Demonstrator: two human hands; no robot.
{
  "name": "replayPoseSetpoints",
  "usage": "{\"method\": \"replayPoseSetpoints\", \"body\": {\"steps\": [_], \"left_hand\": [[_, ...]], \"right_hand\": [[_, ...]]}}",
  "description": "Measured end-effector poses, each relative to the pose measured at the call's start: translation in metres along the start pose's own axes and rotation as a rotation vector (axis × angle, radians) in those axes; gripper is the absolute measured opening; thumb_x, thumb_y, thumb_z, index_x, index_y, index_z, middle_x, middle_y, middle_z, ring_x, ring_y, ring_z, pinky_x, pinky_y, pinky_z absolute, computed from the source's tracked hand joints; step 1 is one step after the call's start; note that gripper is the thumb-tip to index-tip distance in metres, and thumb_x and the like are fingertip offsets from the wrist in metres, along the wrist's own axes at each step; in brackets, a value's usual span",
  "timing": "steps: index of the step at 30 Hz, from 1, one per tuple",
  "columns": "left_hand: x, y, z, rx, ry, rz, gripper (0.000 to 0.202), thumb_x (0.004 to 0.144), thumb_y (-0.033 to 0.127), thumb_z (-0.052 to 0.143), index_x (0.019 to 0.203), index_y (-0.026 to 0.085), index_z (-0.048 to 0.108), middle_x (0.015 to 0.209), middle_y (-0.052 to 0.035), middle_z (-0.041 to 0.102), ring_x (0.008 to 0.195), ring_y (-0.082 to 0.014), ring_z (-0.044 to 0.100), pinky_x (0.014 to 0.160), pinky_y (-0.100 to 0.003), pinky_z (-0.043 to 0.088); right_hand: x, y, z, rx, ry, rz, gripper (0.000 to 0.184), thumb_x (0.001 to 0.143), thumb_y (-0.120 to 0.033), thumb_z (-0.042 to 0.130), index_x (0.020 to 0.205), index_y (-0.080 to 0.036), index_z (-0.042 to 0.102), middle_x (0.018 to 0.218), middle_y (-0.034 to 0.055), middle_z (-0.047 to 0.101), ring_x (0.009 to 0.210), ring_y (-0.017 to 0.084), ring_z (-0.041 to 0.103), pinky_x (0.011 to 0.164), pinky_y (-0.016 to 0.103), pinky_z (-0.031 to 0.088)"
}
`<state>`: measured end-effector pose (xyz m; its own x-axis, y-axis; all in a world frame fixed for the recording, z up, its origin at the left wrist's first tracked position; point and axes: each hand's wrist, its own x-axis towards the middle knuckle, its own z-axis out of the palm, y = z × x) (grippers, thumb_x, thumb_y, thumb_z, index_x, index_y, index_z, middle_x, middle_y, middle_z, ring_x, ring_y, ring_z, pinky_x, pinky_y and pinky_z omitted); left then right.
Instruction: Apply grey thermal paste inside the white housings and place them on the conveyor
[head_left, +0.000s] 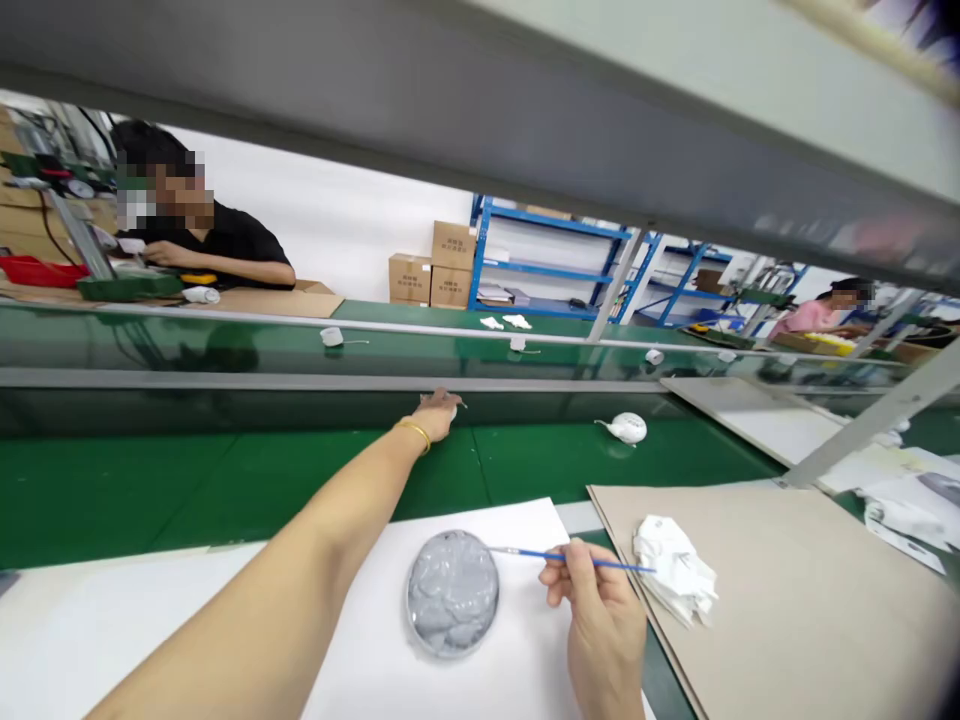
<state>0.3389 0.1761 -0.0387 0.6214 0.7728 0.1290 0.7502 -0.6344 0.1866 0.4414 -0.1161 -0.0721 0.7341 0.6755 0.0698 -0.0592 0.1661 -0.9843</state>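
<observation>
My left hand [437, 412], with a gold bangle on the wrist, is stretched far forward over the green conveyor belt [187, 480]. Its fingers are closed on a small white part with a thin wire, mostly hidden under them. My right hand [596, 610] pinches a thin blue brush [577, 558], held level, tip pointing left over the rim of a round tin of grey paste [452, 592]. The tin stands on a white sheet [465, 690].
Another small white part [628, 427] lies on the belt to the right. A crumpled white cloth [675, 572] lies on a brown cardboard sheet [787, 600]. More white parts [331, 337] ride the far belt. Two people work across the line; blue shelves and boxes stand behind.
</observation>
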Motion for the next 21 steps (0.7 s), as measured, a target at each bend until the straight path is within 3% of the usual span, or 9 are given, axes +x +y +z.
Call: {"method": "replayPoseSetpoints", "body": {"steps": [4,7,11,16,18,21], "left_hand": [[-0.018,-0.014,-0.012,-0.077,-0.001,-0.074,0.038,0.088,0.031,0.054,0.123,0.017,0.048,0.125,-0.0103,0.051,0.107,-0.0243,0.054,0.089,-0.046,0.046],[-0.050,-0.024,-0.036,-0.137,0.021,-0.132,0.049,0.083,0.036,0.059,0.125,0.016,0.044,0.120,-0.0108,0.054,0.105,-0.0241,0.056,0.088,-0.041,0.047],[-0.118,-0.026,-0.086,-0.214,0.021,-0.165,0.061,0.073,0.049,0.061,0.123,0.022,0.042,0.114,-0.0057,0.059,0.095,-0.0224,0.061,0.076,-0.029,0.051],[-0.212,-0.006,-0.143,-0.166,-0.130,-0.120,0.052,0.070,0.054,0.058,0.118,0.035,0.046,0.102,0.0006,0.064,0.084,-0.0230,0.063,0.064,-0.027,0.049],[-0.246,0.005,-0.149,-0.117,-0.247,-0.108,0.050,0.070,0.052,0.058,0.116,0.038,0.047,0.093,0.0017,0.065,0.078,-0.0242,0.063,0.063,-0.030,0.049],[-0.288,0.020,-0.134,-0.138,-0.423,-0.021,0.048,0.070,0.044,0.057,0.117,0.042,0.048,0.096,0.0021,0.065,0.082,-0.0261,0.062,0.069,-0.035,0.050]], "right_hand": [[-0.001,-0.003,0.002,-0.012,0.012,-0.024,0.035,0.079,-0.049,0.061,0.080,-0.014,0.057,0.062,0.0047,0.063,0.049,0.014,0.054,0.050,0.026,0.043],[-0.004,-0.008,0.008,-0.028,0.018,-0.066,0.033,0.079,-0.047,0.062,0.079,-0.014,0.057,0.062,0.0047,0.063,0.047,0.013,0.054,0.049,0.027,0.044],[-0.005,-0.010,0.013,-0.072,-0.002,-0.150,0.032,0.079,-0.047,0.061,0.082,-0.015,0.057,0.065,0.0045,0.064,0.049,0.014,0.055,0.048,0.027,0.044],[0.001,-0.002,0.014,-0.128,-0.018,-0.194,0.035,0.077,-0.049,0.063,0.078,-0.014,0.059,0.062,0.0046,0.064,0.048,0.014,0.055,0.049,0.027,0.044],[0.004,0.001,0.015,-0.138,-0.015,-0.216,0.035,0.077,-0.049,0.062,0.078,-0.014,0.059,0.062,0.0050,0.064,0.049,0.015,0.056,0.050,0.027,0.044],[0.007,0.006,0.016,-0.150,-0.003,-0.244,0.035,0.078,-0.049,0.062,0.079,-0.014,0.059,0.062,0.0049,0.064,0.050,0.015,0.057,0.051,0.028,0.045]]}}
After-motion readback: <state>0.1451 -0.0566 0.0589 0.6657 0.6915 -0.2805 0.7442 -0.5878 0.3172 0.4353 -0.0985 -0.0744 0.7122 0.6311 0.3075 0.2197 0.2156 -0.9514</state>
